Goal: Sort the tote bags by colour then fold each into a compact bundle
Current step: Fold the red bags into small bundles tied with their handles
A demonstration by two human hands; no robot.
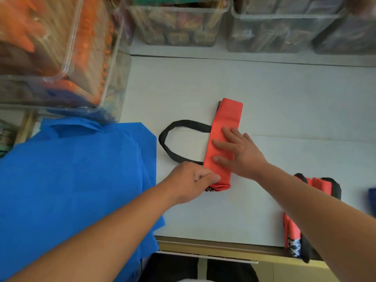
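An orange-red tote bag (226, 117), folded into a long narrow strip, lies in the middle of the white table (295, 102). Its black handle loop (173, 139) sticks out to the left. My right hand (238, 151) presses flat on the strip with straight fingers. My left hand (193, 179) pinches the strip's near end between thumb and curled fingers. A stack of blue tote bags (77, 176) lies flat on the left. Folded orange-red bundles (321, 185) with black handles sit at the right, partly hidden by my right forearm.
Clear plastic bins (177, 23) filled with mixed items line the back of the table. A large clear bin (61, 53) with orange contents stands at the left rear. The table's front edge (213, 244) runs near the bottom. Something dark blue (372, 200) shows at the right edge.
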